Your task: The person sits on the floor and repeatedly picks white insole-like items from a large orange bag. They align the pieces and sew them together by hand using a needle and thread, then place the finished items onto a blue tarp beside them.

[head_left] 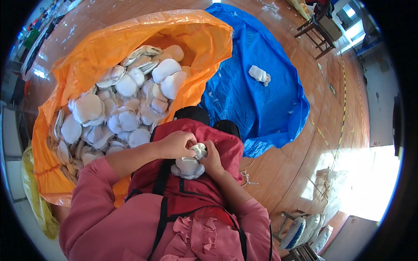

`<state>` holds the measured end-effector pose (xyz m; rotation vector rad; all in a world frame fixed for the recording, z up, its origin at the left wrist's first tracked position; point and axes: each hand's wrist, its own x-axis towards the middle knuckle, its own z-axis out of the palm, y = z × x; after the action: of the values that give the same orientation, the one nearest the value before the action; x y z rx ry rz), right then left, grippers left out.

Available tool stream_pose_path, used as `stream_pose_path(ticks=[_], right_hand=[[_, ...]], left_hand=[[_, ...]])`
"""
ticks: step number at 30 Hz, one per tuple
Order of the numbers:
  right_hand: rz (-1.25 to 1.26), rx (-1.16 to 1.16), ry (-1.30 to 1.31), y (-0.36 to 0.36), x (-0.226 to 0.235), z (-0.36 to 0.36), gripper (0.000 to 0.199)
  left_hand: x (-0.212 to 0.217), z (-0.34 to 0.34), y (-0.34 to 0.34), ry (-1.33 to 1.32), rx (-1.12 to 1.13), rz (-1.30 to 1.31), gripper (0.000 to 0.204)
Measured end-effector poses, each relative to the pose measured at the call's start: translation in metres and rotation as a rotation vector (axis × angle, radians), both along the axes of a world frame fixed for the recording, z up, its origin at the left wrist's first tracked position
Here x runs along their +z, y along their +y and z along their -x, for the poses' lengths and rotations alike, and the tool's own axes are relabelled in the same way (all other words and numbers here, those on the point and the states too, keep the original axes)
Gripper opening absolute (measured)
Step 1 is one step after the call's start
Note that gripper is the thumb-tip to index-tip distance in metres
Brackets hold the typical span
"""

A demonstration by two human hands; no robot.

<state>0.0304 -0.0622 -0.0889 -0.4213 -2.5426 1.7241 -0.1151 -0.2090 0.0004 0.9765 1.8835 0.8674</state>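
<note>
Both my hands meet over my lap on a small white padded piece [190,166]. My left hand [176,144] pinches its upper edge, and my right hand [212,159] grips its right side. The piece rests on my dark red apron [183,191]. To my left, a big orange plastic sack [104,48] lies open, filled with several similar white rounded pads [126,111]. One finished-looking white piece [259,74] lies alone on a blue tarp [257,100] ahead on the right.
The floor is brown wood [313,130] with a yellow-black tape line. A wooden chair [320,30] stands at the far right. White filled bags and a small stool [300,230] sit at lower right. A yellow sack [37,200] lies at lower left.
</note>
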Motion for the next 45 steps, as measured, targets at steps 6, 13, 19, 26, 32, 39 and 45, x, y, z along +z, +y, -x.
stream_pose_path(ticks=[6,13,19,26,32,39,45], right_hand=[[0.665,0.220,-0.109,0.030,0.019,-0.024,0.051],[0.660,0.151,-0.125,0.027,0.015,-0.025,0.040],[0.282,-0.066,-0.054,0.003,0.013,-0.013,0.030],[0.135,-0.293,-0.020,-0.011,-0.011,0.003,0.022],[0.434,-0.401,0.184,-0.013,-0.014,0.000,0.015],[0.776,-0.307,0.195,-0.001,0.023,0.003,0.010],[0.889,-0.178,0.267,0.004,0.020,0.004,0.017]], left_hand=[[0.010,-0.006,-0.002,-0.095,-0.015,0.039,0.035],[0.009,-0.015,0.003,0.072,-0.036,0.065,0.027],[-0.017,-0.032,0.010,0.470,0.009,-0.088,0.018],[-0.005,-0.064,0.025,0.705,0.006,-0.145,0.014],[0.005,-0.068,0.021,0.643,0.038,-0.305,0.021],[0.014,-0.016,0.002,0.025,0.263,-0.176,0.047],[0.005,-0.024,0.000,-0.060,0.302,-0.193,0.038]])
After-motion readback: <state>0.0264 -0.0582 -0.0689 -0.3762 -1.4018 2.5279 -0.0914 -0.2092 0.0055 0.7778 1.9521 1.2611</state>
